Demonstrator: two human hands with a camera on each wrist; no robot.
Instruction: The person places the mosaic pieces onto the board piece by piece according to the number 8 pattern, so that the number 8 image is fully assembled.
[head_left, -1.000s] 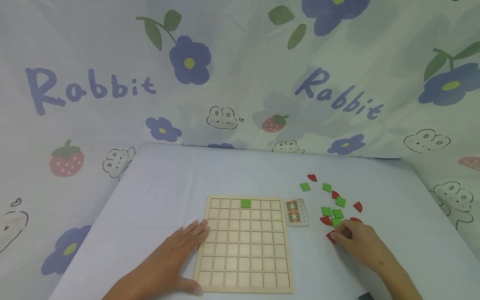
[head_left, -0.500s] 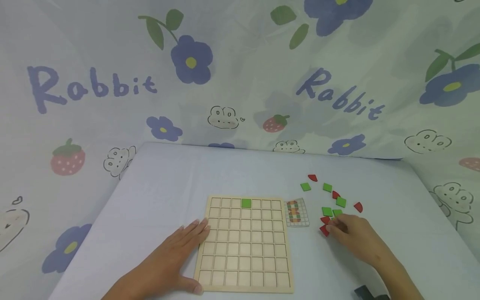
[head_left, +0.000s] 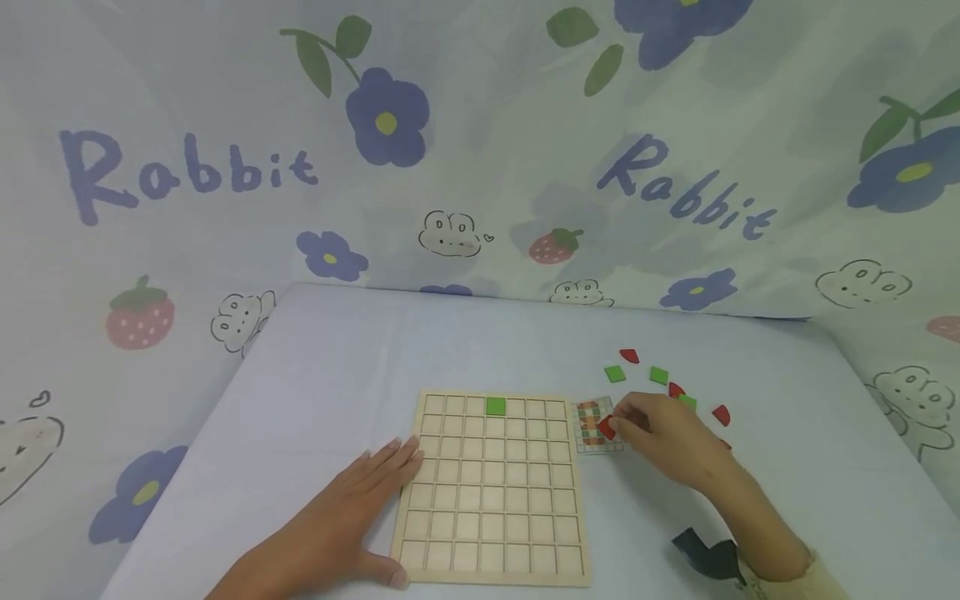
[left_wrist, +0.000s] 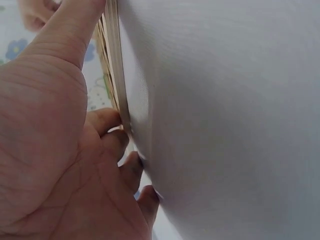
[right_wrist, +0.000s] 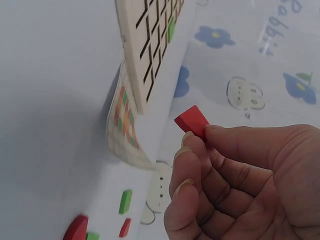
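A wooden grid board (head_left: 492, 527) lies on the white table, with one green square tile (head_left: 496, 407) in its far row. My left hand (head_left: 341, 512) rests along the board's left edge, fingers extended and thumb at the near corner. Between thumb and fingertips my right hand (head_left: 671, 437) pinches a red tile (right_wrist: 192, 121), which looks like a quarter circle in the earlier head frames. The hand is over the pattern card (head_left: 582, 440) beside the board, so the red tile covers part of the card. In the right wrist view the tile is lifted off the table.
Right of the card lie loose green square tiles (head_left: 615, 374) and red curved tiles (head_left: 722, 415), some hidden behind my right hand. A dark strap-like thing (head_left: 708, 557) is at my right wrist. Patterned cloth (head_left: 480, 150) stands up behind the table.
My right hand has drawn the red tile out of the loose pile and carried it left, up to the card. My left hand has stayed on the board's edge.
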